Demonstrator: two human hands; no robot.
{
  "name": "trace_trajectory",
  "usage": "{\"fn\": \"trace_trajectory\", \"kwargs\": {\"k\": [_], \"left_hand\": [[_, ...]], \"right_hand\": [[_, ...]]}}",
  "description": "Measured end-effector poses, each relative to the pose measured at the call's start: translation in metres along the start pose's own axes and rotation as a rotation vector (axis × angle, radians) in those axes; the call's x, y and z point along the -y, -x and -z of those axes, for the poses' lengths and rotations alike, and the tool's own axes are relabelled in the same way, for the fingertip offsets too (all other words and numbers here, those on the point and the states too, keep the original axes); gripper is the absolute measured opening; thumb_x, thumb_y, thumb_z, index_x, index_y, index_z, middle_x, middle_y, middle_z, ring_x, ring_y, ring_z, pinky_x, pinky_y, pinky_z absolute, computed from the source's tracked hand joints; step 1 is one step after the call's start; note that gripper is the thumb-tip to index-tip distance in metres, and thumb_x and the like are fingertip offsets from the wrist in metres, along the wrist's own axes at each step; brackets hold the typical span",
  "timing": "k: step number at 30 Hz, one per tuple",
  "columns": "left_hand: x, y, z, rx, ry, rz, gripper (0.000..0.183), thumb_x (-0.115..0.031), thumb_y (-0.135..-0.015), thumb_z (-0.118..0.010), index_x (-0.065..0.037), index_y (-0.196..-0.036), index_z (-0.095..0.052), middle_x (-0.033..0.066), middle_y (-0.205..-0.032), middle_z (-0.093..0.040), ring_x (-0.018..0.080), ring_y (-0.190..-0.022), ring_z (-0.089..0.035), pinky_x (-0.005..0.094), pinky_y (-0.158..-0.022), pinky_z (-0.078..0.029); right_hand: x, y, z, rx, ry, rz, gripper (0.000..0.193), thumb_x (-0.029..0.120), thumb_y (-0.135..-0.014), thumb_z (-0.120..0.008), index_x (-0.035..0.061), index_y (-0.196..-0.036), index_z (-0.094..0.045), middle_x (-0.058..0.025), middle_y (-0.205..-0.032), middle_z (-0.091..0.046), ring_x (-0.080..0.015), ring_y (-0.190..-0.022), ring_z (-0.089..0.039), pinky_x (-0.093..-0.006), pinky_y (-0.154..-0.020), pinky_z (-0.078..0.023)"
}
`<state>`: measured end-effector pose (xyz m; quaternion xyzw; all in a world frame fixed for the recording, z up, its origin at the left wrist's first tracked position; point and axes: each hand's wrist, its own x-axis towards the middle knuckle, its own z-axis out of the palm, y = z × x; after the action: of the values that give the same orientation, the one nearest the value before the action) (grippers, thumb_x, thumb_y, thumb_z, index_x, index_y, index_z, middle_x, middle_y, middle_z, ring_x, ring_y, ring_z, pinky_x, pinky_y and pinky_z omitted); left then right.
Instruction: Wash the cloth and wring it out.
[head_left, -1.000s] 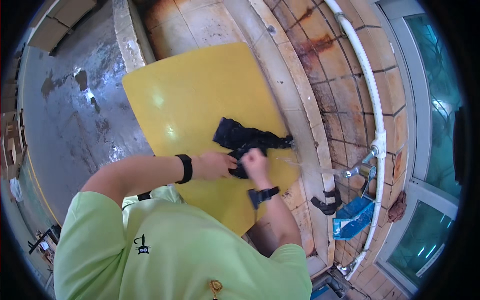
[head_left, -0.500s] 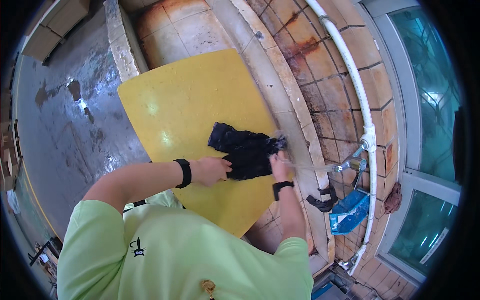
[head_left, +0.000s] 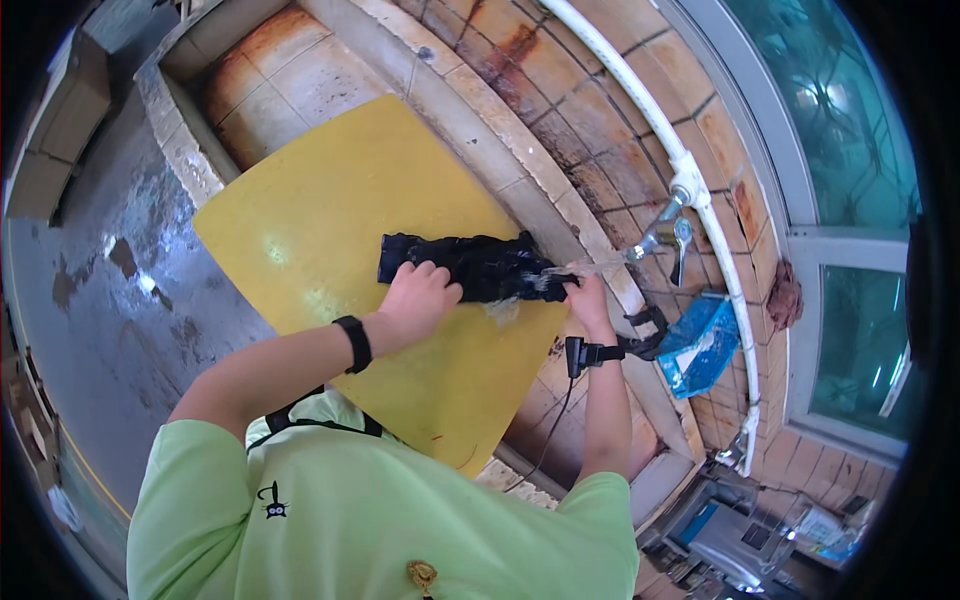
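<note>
A wet black cloth garment [head_left: 465, 265] lies as a long bunched strip on a sloping yellow board [head_left: 350, 170]. My left hand [head_left: 418, 303] is closed on its near edge toward the left end, fingers curled over the fabric. At the right end my right hand [head_left: 590, 300] pinches the garment between thumb and fingers. Water runs from a metal tap [head_left: 655, 242] onto that right end and splashes over the cloth. Some pale foam or water shows on the board just below it. The garment's exact kind cannot be made out.
The board rests over a tiled trough [head_left: 300, 85] with rust stains. Along the tiled wall to the right runs a white pipe [head_left: 640, 95]. A blue container [head_left: 697, 345] hangs below the tap, with a dark strap-like thing [head_left: 645, 335] beside it. Cartons [head_left: 60, 130] stand far left.
The garment has gone from a two-part folded shape to one longer strip. Relative to the garment, my left hand is farther left. The whole view has turned slightly.
</note>
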<state>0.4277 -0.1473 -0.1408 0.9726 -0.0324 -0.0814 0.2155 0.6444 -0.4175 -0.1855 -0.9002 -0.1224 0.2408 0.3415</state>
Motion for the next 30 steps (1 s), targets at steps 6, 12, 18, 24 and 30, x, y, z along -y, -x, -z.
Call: {"fn": "trace_trajectory", "kwargs": {"k": [6, 12, 18, 24, 30], "left_hand": [[-0.021, 0.051, -0.025, 0.348, -0.095, -0.269, 0.033, -0.022, -0.077, -0.063, -0.004, -0.104, -0.063, 0.0105, -0.111, -0.058, 0.0300, -0.115, -0.049, 0.0440, -0.098, -0.040], [-0.012, 0.047, -0.032, 0.337, -0.017, -0.198, 0.058, -0.040, -0.083, -0.062, -0.006, -0.129, -0.055, 0.0139, -0.142, -0.046, 0.0278, -0.137, -0.034, 0.0466, -0.112, -0.028], [-0.018, 0.048, -0.020, 0.586, -0.128, -0.217, 0.053, -0.049, -0.091, -0.049, -0.022, -0.136, -0.051, 0.0101, -0.147, -0.040, 0.0328, -0.143, -0.023, 0.0487, -0.117, -0.017], [-0.022, 0.062, -0.017, 0.609, -0.123, -0.287, 0.047, -0.028, -0.094, -0.046, -0.036, -0.140, -0.045, 0.0008, -0.156, -0.028, 0.0339, -0.145, -0.016, 0.0544, -0.116, -0.014], [-0.014, 0.058, -0.027, 0.622, -0.163, -0.262, 0.043, -0.027, -0.092, -0.048, -0.035, -0.135, -0.051, -0.0054, -0.152, -0.034, 0.0348, -0.144, -0.020, 0.0554, -0.115, -0.018]], "right_hand": [[-0.107, -0.025, -0.022, 0.264, -0.041, -0.123, 0.035, 0.022, -0.086, -0.064, 0.0025, -0.114, -0.059, -0.0151, -0.103, -0.065, -0.0215, -0.091, -0.064, -0.0347, -0.081, -0.050], [-0.017, 0.007, -0.085, 0.018, 0.397, 0.138, 0.055, 0.038, -0.074, -0.076, 0.0081, -0.117, -0.059, -0.0166, -0.102, -0.065, -0.0349, -0.099, -0.061, -0.0406, -0.087, -0.048], [0.090, 0.118, -0.143, 0.113, 0.042, 0.590, 0.018, 0.019, -0.073, -0.072, 0.0087, -0.075, -0.057, -0.0124, -0.077, -0.057, -0.0353, -0.074, -0.060, -0.0480, -0.062, -0.047], [-0.048, -0.003, -0.113, -0.071, 0.721, 0.223, 0.023, 0.026, -0.086, -0.058, 0.0077, -0.073, -0.061, -0.0166, -0.073, -0.063, -0.0361, -0.070, -0.061, -0.0484, -0.062, -0.048], [0.096, 0.115, -0.146, 0.278, 0.008, 0.672, 0.021, 0.025, -0.081, -0.068, 0.0101, -0.071, -0.058, -0.0112, -0.079, -0.056, -0.0326, -0.071, -0.059, -0.0447, -0.063, -0.048]]}}
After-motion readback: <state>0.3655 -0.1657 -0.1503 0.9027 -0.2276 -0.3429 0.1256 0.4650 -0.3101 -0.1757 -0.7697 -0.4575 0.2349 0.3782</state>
